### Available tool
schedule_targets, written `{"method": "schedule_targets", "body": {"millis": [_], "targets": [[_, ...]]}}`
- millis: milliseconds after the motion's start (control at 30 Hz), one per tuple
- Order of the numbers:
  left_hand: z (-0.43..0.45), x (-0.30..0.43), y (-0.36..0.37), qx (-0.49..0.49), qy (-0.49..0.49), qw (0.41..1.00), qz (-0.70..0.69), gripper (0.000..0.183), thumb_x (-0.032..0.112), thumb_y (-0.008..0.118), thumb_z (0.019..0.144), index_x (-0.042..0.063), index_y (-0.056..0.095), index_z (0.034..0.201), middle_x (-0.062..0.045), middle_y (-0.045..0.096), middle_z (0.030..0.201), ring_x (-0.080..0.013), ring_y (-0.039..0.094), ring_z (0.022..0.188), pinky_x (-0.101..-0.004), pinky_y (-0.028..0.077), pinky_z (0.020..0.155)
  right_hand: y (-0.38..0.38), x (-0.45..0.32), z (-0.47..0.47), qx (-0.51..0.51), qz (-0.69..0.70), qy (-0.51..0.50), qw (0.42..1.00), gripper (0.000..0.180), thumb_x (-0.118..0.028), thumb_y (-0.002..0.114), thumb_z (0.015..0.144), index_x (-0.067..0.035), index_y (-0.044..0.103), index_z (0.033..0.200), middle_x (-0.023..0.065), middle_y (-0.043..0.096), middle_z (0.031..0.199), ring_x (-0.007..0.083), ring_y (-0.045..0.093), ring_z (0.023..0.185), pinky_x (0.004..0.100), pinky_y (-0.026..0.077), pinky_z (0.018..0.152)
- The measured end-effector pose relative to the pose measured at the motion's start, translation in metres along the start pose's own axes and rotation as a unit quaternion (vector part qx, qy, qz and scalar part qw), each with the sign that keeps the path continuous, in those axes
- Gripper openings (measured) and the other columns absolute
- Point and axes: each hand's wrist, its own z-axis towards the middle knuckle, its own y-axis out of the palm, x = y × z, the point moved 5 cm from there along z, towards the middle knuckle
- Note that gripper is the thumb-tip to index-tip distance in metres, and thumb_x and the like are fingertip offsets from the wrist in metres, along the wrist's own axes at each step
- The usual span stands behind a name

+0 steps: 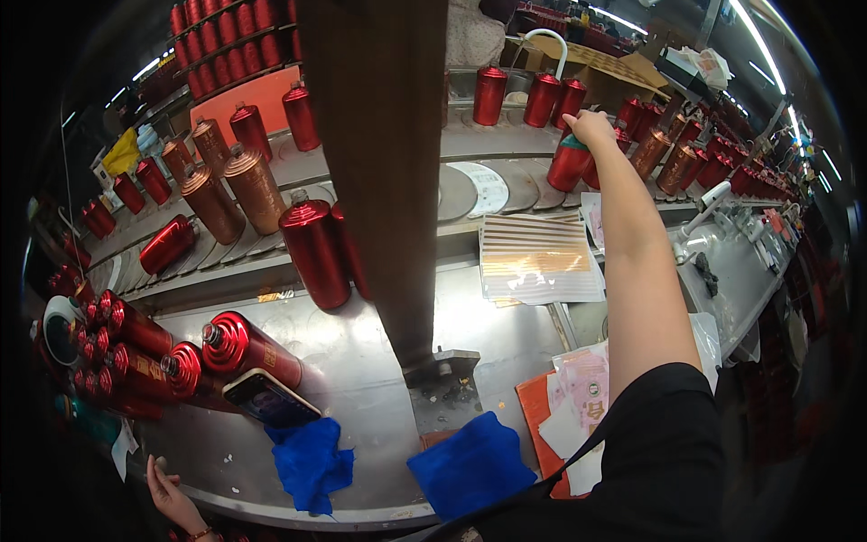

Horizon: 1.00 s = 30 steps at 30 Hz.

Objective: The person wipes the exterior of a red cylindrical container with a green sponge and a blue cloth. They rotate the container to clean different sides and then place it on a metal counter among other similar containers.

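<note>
With my right arm stretched forward, my right hand (588,129) is at the top of a red metallic bottle (567,166) on the conveyor; a green patch shows near the bottle's shoulder. The bottle's neck is hidden by the hand. My left hand (162,484) is low at the left, by the metal table's front edge, with fingers extended and nothing visible in it. Two blue cloths (313,464) (472,465) lie on the table. A smartphone (271,398) leans against red bottles near the left cloth.
A dark upright post (379,169) splits the view. Red and copper-coloured bottles (254,188) stand along the slatted conveyor, one red bottle (168,245) lying on its side. Striped sheets (535,261) and printed labels (582,386) are at the right. A white tap (547,40) arches behind.
</note>
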Motion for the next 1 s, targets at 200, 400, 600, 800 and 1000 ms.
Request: {"method": "schedule_targets", "body": {"millis": [200, 400, 600, 800, 1000], "targets": [[-0.022, 0.07, 0.001, 0.022, -0.001, 0.999, -0.042, 0.034, 0.018, 0.053, 0.11, 0.007, 0.062, 0.14, -0.004, 0.07, 0.12, -0.004, 0.055, 0.081, -0.0195, 0.048, 0.078, 0.009, 0.026, -0.017, 0.058, 0.075, -0.025, 0.995, 0.061, -0.039, 0.068, 0.096, -0.016, 0.046, 0.148, 0.0223, 0.066, 0.131, 0.0386, 0.063, 0.123, 0.0492, 0.052, 0.101], [-0.034, 0.127, 0.03, -0.031, 0.027, 0.994, -0.106, 0.032, 0.016, 0.055, 0.109, 0.004, 0.064, 0.137, -0.003, 0.07, 0.115, -0.0041, 0.057, 0.083, -0.0198, 0.049, 0.079, -0.005, 0.054, -0.019, -0.012, -0.047, -0.002, 0.999, 0.075, -0.045, 0.067, 0.096, -0.025, 0.033, 0.16, 0.0262, 0.037, 0.158, 0.0406, 0.058, 0.132, 0.0494, 0.051, 0.106], [-0.062, 0.207, 0.013, -0.043, 0.051, 0.996, -0.055, 0.031, 0.012, 0.052, 0.108, -0.003, 0.062, 0.134, -0.014, 0.071, 0.117, -0.0191, 0.067, 0.095, -0.0299, 0.055, 0.084, -0.008, 0.06, -0.009, 0.055, 0.046, 0.013, 0.997, 0.047, -0.049, 0.067, 0.095, -0.007, 0.076, 0.115, 0.0225, 0.072, 0.12, 0.0381, 0.07, 0.112, 0.0464, 0.058, 0.092], [-0.107, 0.291, 0.025, -0.036, 0.175, 0.976, -0.126, 0.027, 0.01, 0.056, 0.106, -0.007, 0.066, 0.124, -0.017, 0.072, 0.114, -0.0248, 0.069, 0.096, -0.0343, 0.057, 0.085, -0.058, 0.035, -0.124, 0.199, 0.069, -0.156, 0.965, 0.037, -0.042, 0.063, 0.095, -0.008, 0.077, 0.098, 0.0179, 0.074, 0.096, 0.0364, 0.073, 0.095, 0.0486, 0.058, 0.083], [-0.17, 0.384, 0.111, -0.321, 0.305, 0.864, -0.24, 0.048, 0.034, 0.058, 0.102, -0.006, 0.064, 0.126, -0.023, 0.064, 0.127, -0.0317, 0.061, 0.119, -0.0408, 0.045, 0.106, -0.156, 0.014, -0.276, -0.009, 0.375, -0.37, 0.85, 0.043, -0.042, 0.071, 0.095, -0.001, 0.074, 0.082, 0.0117, 0.064, 0.07, 0.0189, 0.06, 0.062, 0.0336, 0.048, 0.061]]}}
